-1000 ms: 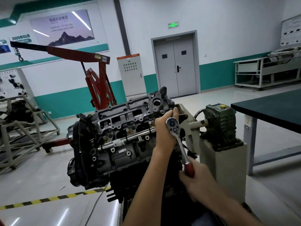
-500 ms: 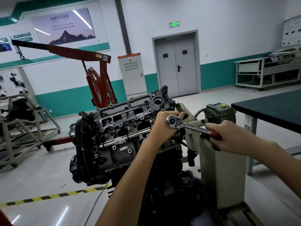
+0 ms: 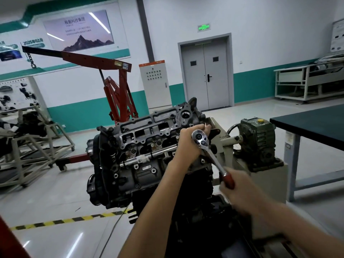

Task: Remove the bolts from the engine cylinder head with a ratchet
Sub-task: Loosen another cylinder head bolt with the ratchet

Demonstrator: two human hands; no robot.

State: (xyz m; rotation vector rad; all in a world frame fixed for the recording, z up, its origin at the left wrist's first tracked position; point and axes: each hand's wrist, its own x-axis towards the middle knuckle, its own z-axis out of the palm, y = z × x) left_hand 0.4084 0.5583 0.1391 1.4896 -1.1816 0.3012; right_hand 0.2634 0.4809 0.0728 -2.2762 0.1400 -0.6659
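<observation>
**Head view: hold the socket square, pull from the end of the grip**

I have the ratchet (image 3: 212, 157) seated at the right end of the cylinder head (image 3: 149, 131), which sits on top of the engine (image 3: 141, 172). The bolt is hidden under the chrome ratchet head, so I cannot tell how far out it is. My left hand (image 3: 188, 144) is curled round the drive end just under that head, thumb up beside it, holding it onto the bolt. My right hand (image 3: 240, 190) is blurred, but it is closed in a fist round the red grip. The handle slants down and to the right, toward me.

I judge the left hand matters most for this stroke. It should press straight along the bolt's axis so the socket sits square and does not ride up or round the corners. The right hand should pull from the far end of the grip, flat to the bolt, in smooth arcs and not jerks. The gearbox (image 3: 257, 144) stands near the right of the sweep, so I would end each arc before my knuckles reach it. Once the bolt turns freely, light pressure should do.
</observation>
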